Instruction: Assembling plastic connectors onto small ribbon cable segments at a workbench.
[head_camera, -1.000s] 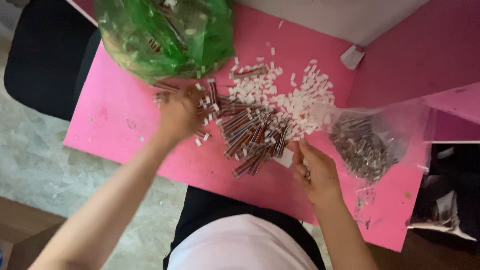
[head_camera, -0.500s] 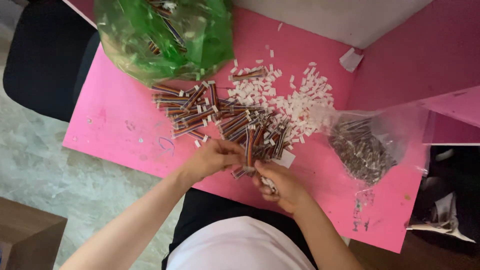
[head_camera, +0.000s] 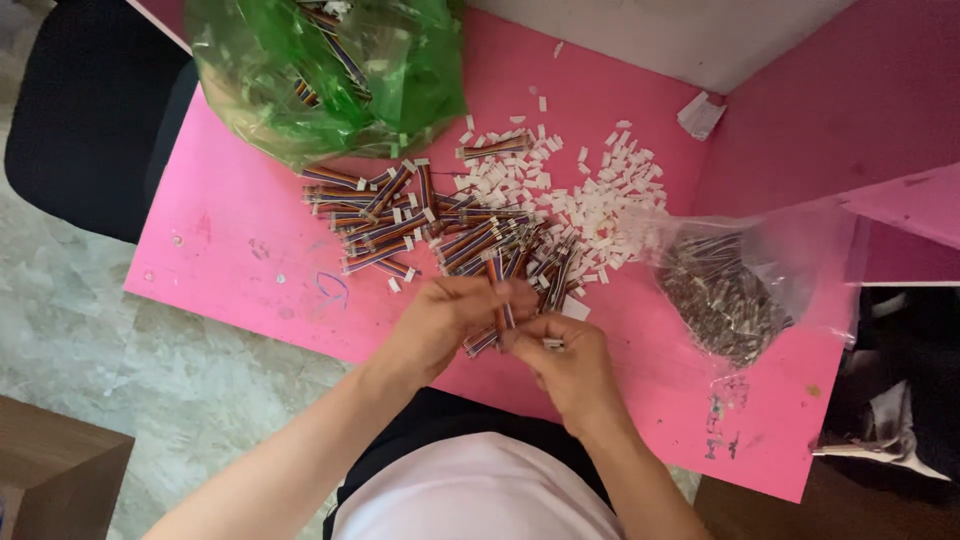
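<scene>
Pink is the colour of the surface (head_camera: 230, 260), with a green bag (head_camera: 320, 70) at the far left and a pile of striped little wires (head_camera: 440, 235) beside it. Near the front edge the left hand (head_camera: 445, 320) pinches one striped wire (head_camera: 500, 320) tight, and the right hand (head_camera: 570, 365) is closed on a small white plug (head_camera: 553, 344) at its end. It would help to hold both pieces steady and straight, close to the white plugs (head_camera: 590, 200) and clear bag (head_camera: 740, 285) on the right.
</scene>
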